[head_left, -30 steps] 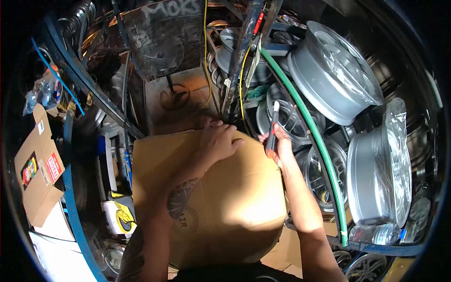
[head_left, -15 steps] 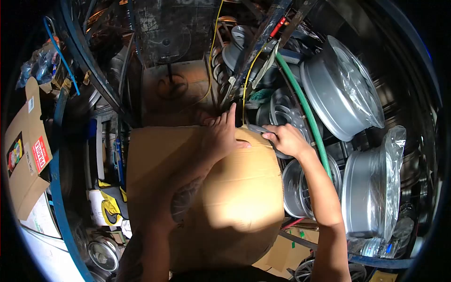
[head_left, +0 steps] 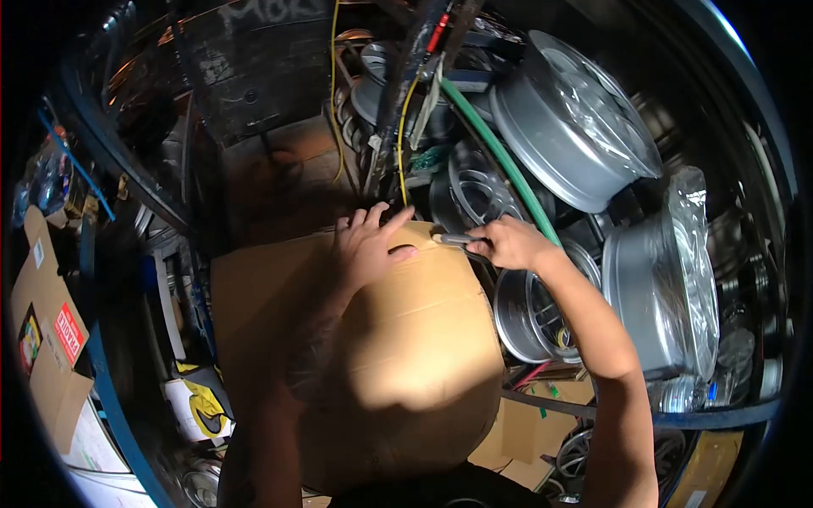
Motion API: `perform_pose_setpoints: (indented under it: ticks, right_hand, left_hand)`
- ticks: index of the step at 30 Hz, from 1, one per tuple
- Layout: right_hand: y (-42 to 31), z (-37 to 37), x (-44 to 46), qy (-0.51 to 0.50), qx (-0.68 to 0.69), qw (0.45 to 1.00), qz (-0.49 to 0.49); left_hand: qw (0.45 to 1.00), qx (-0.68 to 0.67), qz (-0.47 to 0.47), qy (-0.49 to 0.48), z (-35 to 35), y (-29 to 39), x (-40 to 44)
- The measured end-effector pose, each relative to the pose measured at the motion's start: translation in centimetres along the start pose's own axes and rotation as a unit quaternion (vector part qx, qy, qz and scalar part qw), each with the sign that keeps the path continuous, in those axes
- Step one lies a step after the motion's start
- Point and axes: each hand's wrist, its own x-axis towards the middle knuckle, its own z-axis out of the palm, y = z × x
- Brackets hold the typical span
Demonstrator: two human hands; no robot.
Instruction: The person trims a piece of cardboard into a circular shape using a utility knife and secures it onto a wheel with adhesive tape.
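A large brown cardboard sheet with a rounded right side lies in front of me, partly in shadow. My left hand rests near its far edge, fingers spread and thumb on the cardboard. Close to the far right corner, my right hand grips a grey utility knife. The knife points left, and its front end is at the cardboard near the edge; I cannot make out how far the blade goes in.
Silver wheel rims are stacked on the right, one wrapped in clear plastic. A green hose runs down beside them. On the left are a blue metal frame and a box with a red fragile label.
My view has shifted, moving the surroundings left in the picture. The knife's front end now shows over the cardboard's corner. My left hand's fingers are more spread.
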Motion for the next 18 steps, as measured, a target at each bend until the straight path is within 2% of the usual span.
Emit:
perform_pose_setpoints:
  ticks: [2,3,6,7,10,11,12,14,15,16,17,18]
  right_hand:
    - [1.3,1.7,-2.7,0.009,0.039,0.999,0.014]
    - [2.4,3.3,-4.1,0.04,0.079,0.996,0.002]
    - [1.6,4.5,-9.3,0.053,0.117,0.988,0.085]
    - [1.8,5.1,-10.6,0.056,0.085,0.99,0.102]
    - [0.8,5.9,-13.3,0.135,0.124,0.973,0.138]
    - [-0.1,5.9,-13.4,0.167,0.193,0.953,0.165]
    - [0.8,8.3,-12.9,0.195,0.3,0.924,0.139]
    - [-0.8,10.4,-11.6,0.182,0.454,0.861,0.14]
    - [-1.0,11.6,-10.7,0.174,0.474,0.857,0.106]
    - [-1.2,13.6,-9.1,0.185,0.566,0.799,0.087]
    - [-1.9,13.9,-7.7,0.193,0.618,0.753,0.118]
    - [-2.8,13.9,-6.7,0.2,0.667,0.702,0.148]
  left_hand:
    - [0.999,0.016,0.037,-0.009,0.2,0.0,0.0]
    - [0.999,0.0,0.022,-0.023,0.2,0.3,0.0]
    - [0.996,0.004,-0.013,-0.083,-0.5,1.7,0.6]
    - [0.998,0.028,0.008,-0.055,-0.2,1.7,0.7]
    - [0.995,0.061,-0.007,-0.084,2.2,1.3,1.9]
    - [0.986,0.079,-0.028,-0.144,1.9,2.1,2.9]
    - [0.973,0.096,-0.049,-0.202,1.7,3.3,4.1]
    - [0.961,0.093,-0.079,-0.249,1.4,3.8,5.0]
    - [0.965,0.073,-0.086,-0.239,1.0,3.8,5.0]
    - [0.968,0.052,-0.092,-0.229,1.2,3.4,4.8]
    - [0.987,0.011,-0.068,-0.146,1.4,2.9,4.1]
    - [0.991,-0.03,-0.068,-0.108,1.5,2.6,3.8]
